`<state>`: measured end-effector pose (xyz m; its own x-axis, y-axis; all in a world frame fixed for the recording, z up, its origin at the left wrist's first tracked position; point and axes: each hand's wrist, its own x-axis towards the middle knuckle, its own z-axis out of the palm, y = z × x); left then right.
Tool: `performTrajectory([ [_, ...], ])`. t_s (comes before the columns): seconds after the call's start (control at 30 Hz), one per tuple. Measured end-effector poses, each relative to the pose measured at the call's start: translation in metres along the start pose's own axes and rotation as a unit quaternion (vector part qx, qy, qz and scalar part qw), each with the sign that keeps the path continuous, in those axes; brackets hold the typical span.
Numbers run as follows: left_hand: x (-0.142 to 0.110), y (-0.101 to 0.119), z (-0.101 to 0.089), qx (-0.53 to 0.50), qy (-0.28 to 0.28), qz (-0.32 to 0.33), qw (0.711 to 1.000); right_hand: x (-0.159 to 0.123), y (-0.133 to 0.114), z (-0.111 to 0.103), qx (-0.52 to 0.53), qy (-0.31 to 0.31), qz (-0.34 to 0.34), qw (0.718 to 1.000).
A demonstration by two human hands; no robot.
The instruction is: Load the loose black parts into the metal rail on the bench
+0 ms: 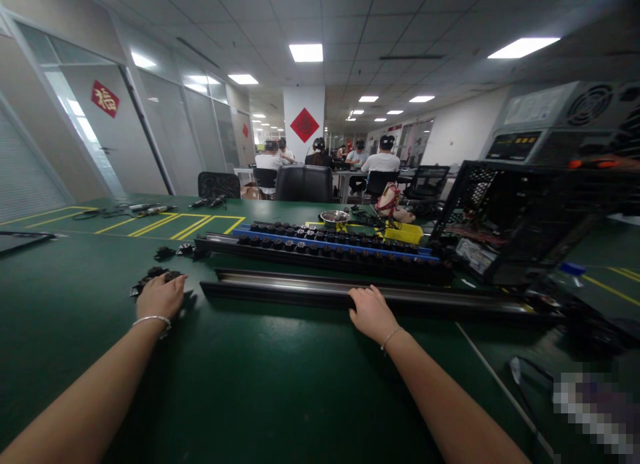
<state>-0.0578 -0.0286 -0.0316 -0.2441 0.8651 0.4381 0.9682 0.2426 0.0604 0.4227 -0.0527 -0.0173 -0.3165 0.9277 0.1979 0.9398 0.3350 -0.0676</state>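
My left hand [161, 297] is at the left, its fingers curled down over a small pile of black parts [149, 277], perhaps plastic pieces; the fingertips are partly hidden. My right hand [373, 313] grips the near edge of a long black channel rail [280, 287] with a shiny metal inside, which lies across the table. Behind it is a second dark rail [220, 243]. Beyond that, a blue rail [425, 253] stands among rows of small black round-topped parts [301, 246]. A few more black parts [165, 253] lie loose near the rails' left end.
On the green table [270, 397], an open computer case [500, 217] with a power supply [560, 107] stands at the right. A metal bowl [335, 217] and a yellow tray [404, 233] sit behind the rails. Cables [530, 364] lie at the right front. Several people sit farther back.
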Motion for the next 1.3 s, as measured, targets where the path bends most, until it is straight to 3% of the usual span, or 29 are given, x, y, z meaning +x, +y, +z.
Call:
performTrajectory([
  [0.1, -0.003, -0.008, 0.002, 0.037, -0.025, -0.069, 0.997, 0.000, 0.000, -0.001, -0.001, -0.001, 0.001, 1.000],
  [0.27, -0.009, -0.001, -0.002, 0.008, -0.054, -0.063, 0.996, -0.001, 0.001, -0.001, 0.004, -0.002, 0.002, 1.000],
  [0.37, -0.013, 0.018, -0.008, -0.011, 0.009, -0.047, 0.999, -0.002, 0.002, -0.002, 0.028, 0.008, -0.012, 0.999],
  [0.5, -0.016, 0.064, -0.014, -0.035, 0.101, 0.027, 0.994, 0.001, 0.019, -0.014, 0.074, 0.030, 0.021, 0.997],
  [0.57, -0.019, 0.092, -0.015, -0.054, 0.115, 0.083, 0.988, 0.004, 0.040, -0.026, 0.064, 0.057, 0.083, 0.993],
  [0.67, -0.031, 0.133, -0.015, -0.096, 0.075, 0.203, 0.972, 0.005, 0.088, -0.048, 0.018, 0.093, 0.210, 0.973],
  [0.73, -0.040, 0.157, -0.013, -0.109, 0.042, 0.244, 0.963, -0.002, 0.128, -0.062, -0.026, 0.103, 0.305, 0.946],
  [0.8, -0.049, 0.174, -0.010, -0.112, 0.016, 0.255, 0.960, -0.014, 0.169, -0.070, -0.050, 0.095, 0.374, 0.921],
  [0.9, -0.057, 0.188, -0.006, -0.103, 0.000, 0.243, 0.965, -0.041, 0.223, -0.068, -0.046, 0.107, 0.514, 0.850],
  [0.97, -0.059, 0.191, -0.003, -0.096, 0.004, 0.238, 0.966, -0.059, 0.251, -0.061, -0.026, 0.120, 0.571, 0.812],
  [1.13, -0.059, 0.191, -0.004, -0.093, 0.014, 0.242, 0.966, -0.082, 0.293, -0.045, 0.045, 0.092, 0.574, 0.813],
  [1.3, -0.060, 0.192, -0.006, -0.097, 0.023, 0.239, 0.966, -0.081, 0.301, -0.043, 0.040, 0.104, 0.567, 0.816],
])
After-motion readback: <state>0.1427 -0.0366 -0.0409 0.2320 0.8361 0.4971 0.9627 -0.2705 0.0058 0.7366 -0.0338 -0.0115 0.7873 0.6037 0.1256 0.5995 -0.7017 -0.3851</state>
